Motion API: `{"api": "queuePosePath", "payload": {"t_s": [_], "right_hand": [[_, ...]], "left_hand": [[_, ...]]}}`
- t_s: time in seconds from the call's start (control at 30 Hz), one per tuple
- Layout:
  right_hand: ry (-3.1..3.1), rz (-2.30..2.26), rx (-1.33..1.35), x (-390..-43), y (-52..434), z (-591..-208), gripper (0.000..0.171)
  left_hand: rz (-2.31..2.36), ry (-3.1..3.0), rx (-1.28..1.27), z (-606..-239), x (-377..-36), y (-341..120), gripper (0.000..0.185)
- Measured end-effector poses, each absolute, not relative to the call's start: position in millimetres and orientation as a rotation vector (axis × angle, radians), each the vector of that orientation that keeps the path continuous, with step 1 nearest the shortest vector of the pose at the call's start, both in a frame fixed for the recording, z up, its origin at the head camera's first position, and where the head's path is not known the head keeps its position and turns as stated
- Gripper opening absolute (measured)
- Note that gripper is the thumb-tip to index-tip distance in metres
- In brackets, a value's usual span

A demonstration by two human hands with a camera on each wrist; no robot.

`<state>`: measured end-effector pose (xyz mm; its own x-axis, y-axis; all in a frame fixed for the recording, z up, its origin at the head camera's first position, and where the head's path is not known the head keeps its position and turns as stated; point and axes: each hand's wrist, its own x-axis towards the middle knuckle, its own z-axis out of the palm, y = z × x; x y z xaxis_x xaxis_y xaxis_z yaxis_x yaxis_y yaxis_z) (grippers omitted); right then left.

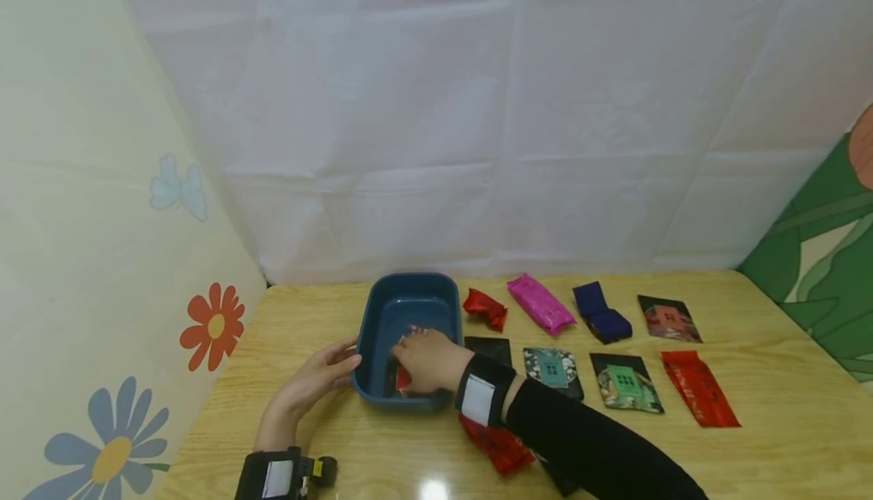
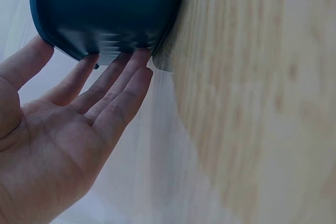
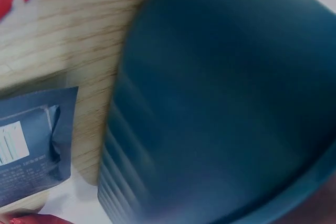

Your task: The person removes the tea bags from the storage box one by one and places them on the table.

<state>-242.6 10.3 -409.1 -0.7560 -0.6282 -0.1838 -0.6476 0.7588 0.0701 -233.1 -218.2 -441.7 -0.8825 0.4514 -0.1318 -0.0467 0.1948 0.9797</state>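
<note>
A blue plastic basin (image 1: pixel 409 282) stands at the left of the wooden table. My left hand (image 1: pixel 319 379) touches its near left side; in the left wrist view the thumb and nearly straight fingers (image 2: pixel 115 77) meet the basin's outer wall (image 2: pixel 110 9). Reaching over the right rim, my right hand (image 1: pixel 430 360) is down inside the basin and holds a small red and black packet (image 1: pixel 403 379), mostly covered by the fingers. The right wrist view shows the basin's ribbed outer wall (image 3: pixel 210 93), with the hand itself hidden behind the rim.
Right of the basin lie a small red packet (image 1: pixel 486 307), a pink packet (image 1: pixel 541 303), a dark blue packet (image 1: pixel 602 314), several flat printed sachets (image 1: pixel 625 382) and a long red packet (image 1: pixel 699 389). Another red packet (image 1: pixel 501 447) lies beneath my right forearm. White sheeting (image 1: pixel 409 106) hangs behind the table.
</note>
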Motion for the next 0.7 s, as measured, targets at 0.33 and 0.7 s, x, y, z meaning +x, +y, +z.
{"api": "queuePosePath", "payload": {"t_s": [0.33,0.7], "right_hand": [[2.850,0.229,-0.868,-254,13,-408,0.077],[2.741,0.182,-0.699,-261,11,-397,0.084]], "left_hand": [[1.738,2.088,0.395,-443,-234,-218,0.062],[1.740,2.087,0.364,-442,-233,-217,0.063]]}}
